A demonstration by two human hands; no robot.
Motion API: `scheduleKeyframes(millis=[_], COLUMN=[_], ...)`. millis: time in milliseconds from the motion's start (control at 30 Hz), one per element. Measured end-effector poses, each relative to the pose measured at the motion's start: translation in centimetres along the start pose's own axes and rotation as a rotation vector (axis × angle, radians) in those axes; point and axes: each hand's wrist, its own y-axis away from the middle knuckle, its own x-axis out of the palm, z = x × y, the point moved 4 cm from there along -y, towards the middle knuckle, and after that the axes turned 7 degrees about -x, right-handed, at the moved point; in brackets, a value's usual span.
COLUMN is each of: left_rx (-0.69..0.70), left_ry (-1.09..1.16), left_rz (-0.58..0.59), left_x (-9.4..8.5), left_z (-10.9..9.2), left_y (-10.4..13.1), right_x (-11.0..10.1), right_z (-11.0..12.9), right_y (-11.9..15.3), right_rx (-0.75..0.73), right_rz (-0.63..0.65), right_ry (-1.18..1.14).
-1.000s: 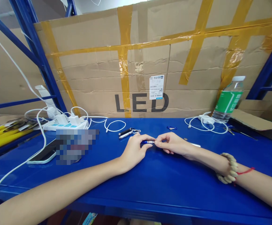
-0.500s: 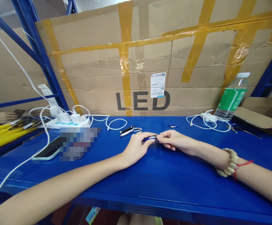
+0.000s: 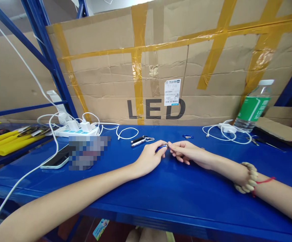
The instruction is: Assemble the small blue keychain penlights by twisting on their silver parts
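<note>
My left hand (image 3: 151, 157) is closed around a small blue object (image 3: 162, 147) above the blue table (image 3: 146, 195). My right hand (image 3: 186, 152) meets it from the right, thumb and forefinger pinched at the object's end; what they grip there is too small to make out. Behind my left hand lie a black and a silver small tube (image 3: 138, 142) joined to a metal clip (image 3: 149, 138). A small blue clip-like piece (image 3: 188, 136) lies on the table behind my right hand.
A power strip (image 3: 73, 131) with white plugs and cables, a phone (image 3: 56, 158) and a blurred item are at the left. A bottle (image 3: 254, 107), a coiled white cable (image 3: 228, 129) and an open carton (image 3: 279, 129) stand right. A large cardboard box (image 3: 105, 84) backs the table.
The view has shifted slightly, so the table's things appear a little further right. My fingers have changed position slightly around the blue object. The person's hand at the far left is out of view.
</note>
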Motion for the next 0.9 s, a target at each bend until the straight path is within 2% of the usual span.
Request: scheduleKeyframes(millis=[133, 300, 400, 533, 633, 733, 900], left_rx=[-0.045, -0.059, -0.062, -0.064, -0.073, -0.084, -0.064], left_ry=[0.004, 0.009, 0.017, 0.020, 0.017, 0.014, -0.008], left_rz=[-0.002, -0.016, -0.010, 0.007, 0.034, 0.076, 0.131], left_x=[0.0, -0.2, -0.2, -0.2, -0.1, 0.0, 0.2], left_z=[0.3, 0.4, 0.4, 0.5, 0.5, 0.4, 0.2], left_y=[-0.2, -0.4, -0.5, -0.5, -0.4, -0.2, 0.0], right_x=[-0.2, -0.7, -0.9, -1.4, -1.6, -1.5, -1.3], right_z=[-0.1, 1.0, 1.6, 2.4, 2.7, 3.0, 3.5], right_y=[-0.2, 0.2, 0.5, 1.1, 1.3, 1.6, 2.0], right_rx=[-0.108, -0.430, -0.565, -0.786, -0.848, -0.848, -0.938], right_rz=[-0.070, -0.219, -0.249, -0.271, -0.238, -0.196, -0.153], right_ry=[0.168, 0.388, 0.483, 0.749, 0.924, 1.061, 1.154])
